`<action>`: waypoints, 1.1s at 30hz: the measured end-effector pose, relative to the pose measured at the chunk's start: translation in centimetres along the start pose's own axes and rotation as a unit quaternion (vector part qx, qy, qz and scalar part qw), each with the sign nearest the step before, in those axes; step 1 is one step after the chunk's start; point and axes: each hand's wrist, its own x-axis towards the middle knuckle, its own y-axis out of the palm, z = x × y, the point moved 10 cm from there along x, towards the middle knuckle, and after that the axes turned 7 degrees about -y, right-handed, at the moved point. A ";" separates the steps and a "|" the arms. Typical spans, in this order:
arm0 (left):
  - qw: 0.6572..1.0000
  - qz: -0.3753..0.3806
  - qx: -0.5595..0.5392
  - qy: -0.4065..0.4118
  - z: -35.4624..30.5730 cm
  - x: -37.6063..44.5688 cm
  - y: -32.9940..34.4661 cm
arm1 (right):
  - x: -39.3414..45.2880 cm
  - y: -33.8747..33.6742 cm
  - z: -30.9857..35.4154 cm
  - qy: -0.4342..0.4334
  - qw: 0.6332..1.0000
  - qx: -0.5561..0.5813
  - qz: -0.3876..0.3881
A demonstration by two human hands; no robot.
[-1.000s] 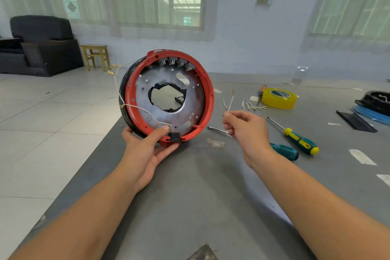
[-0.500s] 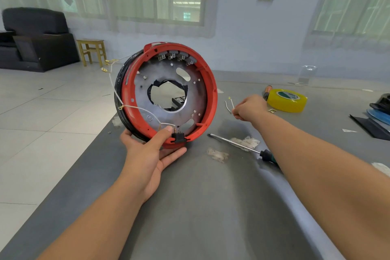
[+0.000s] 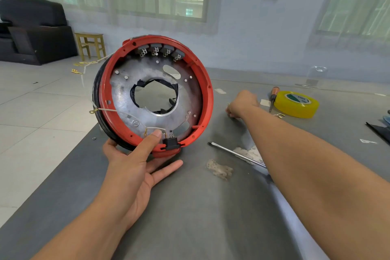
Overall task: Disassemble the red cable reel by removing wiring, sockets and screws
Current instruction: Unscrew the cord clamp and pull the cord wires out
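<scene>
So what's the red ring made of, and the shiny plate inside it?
The red ring looks like moulded plastic: matte, even colour, with moulded tabs. The plate inside it looks like bare metal, probably steel or aluminium: grey, with streaky glare and rivet-like studs.

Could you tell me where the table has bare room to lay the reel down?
The near grey table between the two forearms is bare. It is crowded farther right: screwdriver, scraps, right hand and yellow tape roll.
</scene>
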 end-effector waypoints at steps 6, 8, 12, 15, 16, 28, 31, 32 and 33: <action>1.000 -0.001 0.005 -0.006 0.0 -0.3 0.2 | -1.0 -1.9 -0.9 -0.063 0.997 -0.042 -0.023; 1.000 0.001 0.006 -0.007 -0.1 -0.4 0.3 | -1.6 -1.3 -0.6 -0.112 0.991 -0.079 0.000; 1.000 0.003 0.009 -0.011 0.0 -0.5 0.4 | -3.3 2.3 1.2 -0.203 0.963 -0.145 0.101; 1.000 0.002 0.011 -0.012 -0.1 -0.5 0.5 | -3.7 4.6 1.9 -0.223 0.943 -0.199 0.147; 1.000 0.002 0.011 -0.012 0.0 -0.5 0.4 | -3.6 5.0 1.7 -0.215 0.941 -0.211 0.157; 1.000 0.002 -0.005 -0.019 0.2 0.0 0.2 | -1.5 4.9 -0.2 -0.140 0.951 -0.230 0.151; 1.000 0.001 -0.007 -0.018 0.2 0.1 0.1 | -1.5 5.0 -0.3 -0.140 0.951 -0.229 0.152; 1.000 0.001 -0.006 -0.018 0.2 0.1 0.1 | -1.6 5.0 -0.3 -0.141 0.950 -0.231 0.154; 1.000 0.001 -0.005 -0.017 0.2 0.1 0.1 | -1.6 5.0 -0.2 -0.144 0.949 -0.232 0.155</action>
